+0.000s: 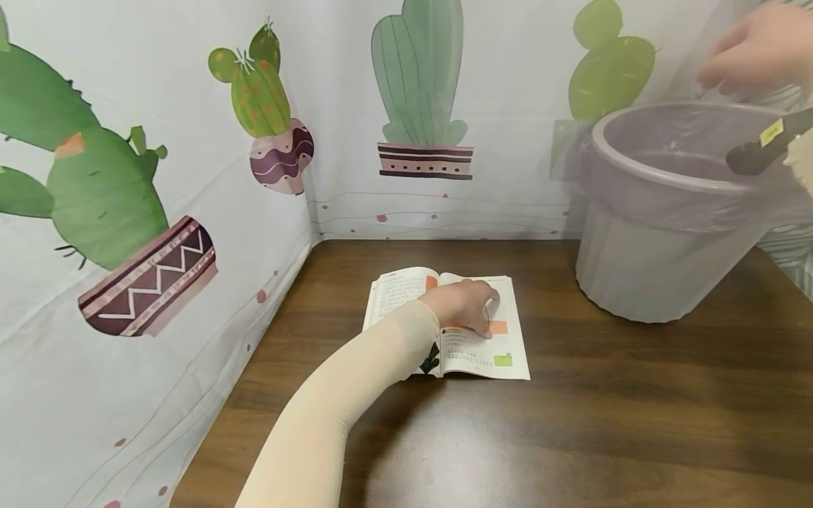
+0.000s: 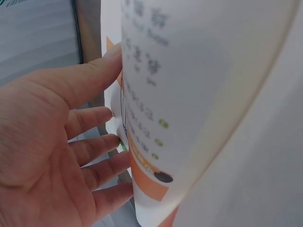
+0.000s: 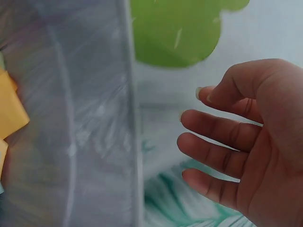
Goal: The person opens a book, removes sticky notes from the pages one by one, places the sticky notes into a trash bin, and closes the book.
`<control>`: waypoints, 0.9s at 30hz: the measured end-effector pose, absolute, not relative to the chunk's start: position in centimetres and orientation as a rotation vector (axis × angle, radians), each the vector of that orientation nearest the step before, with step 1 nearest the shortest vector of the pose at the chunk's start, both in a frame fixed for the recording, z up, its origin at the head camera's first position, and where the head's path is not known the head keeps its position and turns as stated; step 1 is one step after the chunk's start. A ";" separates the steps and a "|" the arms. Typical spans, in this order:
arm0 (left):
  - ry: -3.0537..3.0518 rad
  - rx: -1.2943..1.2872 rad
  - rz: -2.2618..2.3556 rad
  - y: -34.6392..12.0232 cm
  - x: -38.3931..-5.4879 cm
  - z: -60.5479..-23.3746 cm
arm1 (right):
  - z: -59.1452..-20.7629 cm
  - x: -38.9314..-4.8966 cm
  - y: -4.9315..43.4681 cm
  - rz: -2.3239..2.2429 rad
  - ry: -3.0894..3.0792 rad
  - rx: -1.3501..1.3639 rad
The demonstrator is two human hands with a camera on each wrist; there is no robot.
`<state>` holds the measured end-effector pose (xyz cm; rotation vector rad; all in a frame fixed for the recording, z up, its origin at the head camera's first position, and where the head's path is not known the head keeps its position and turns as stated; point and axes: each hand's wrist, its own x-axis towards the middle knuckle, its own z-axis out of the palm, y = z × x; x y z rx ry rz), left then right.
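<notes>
An open book (image 1: 479, 358) with printed text and orange and green blocks lies on the table. My left hand (image 1: 464, 303) rests on its right page, the sleeved arm crossing the left one. In the left wrist view, the left hand's spread fingers (image 2: 102, 163) and thumb touch a page (image 2: 213, 94) that curves up close to the camera. Above the rim of a grey bin (image 1: 641, 254) with a translucent bag liner (image 1: 673, 204), my right hand (image 1: 759, 53) hovers blurred. Its fingers (image 3: 213, 151) are loosely bent and hold nothing in the right wrist view.
Yellow-orange scraps (image 3: 9, 106) show inside the bin in the right wrist view. The bin stands at the back right of the brown wooden table (image 1: 571, 423). Curtains (image 1: 343, 106) printed with cacti hang behind and to the left. A dark wrist device (image 1: 756, 152) overlaps the bin's mouth.
</notes>
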<state>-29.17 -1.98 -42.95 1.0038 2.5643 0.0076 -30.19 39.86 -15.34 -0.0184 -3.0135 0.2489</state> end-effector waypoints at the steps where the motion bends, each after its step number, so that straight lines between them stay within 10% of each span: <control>1: 2.565 1.005 0.012 -2.1 -29.2 -43.0 | -15.0 -30.0 39.2 0.263 -3.009 0.006; 13: 2.574 1.062 0.013 -3.4 -29.3 -43.0 | -16.1 -25.5 29.8 0.236 -2.841 0.439; 27: 2.591 1.092 -0.087 -3.9 -28.3 -42.5 | -27.2 -19.0 19.9 0.584 -2.761 0.923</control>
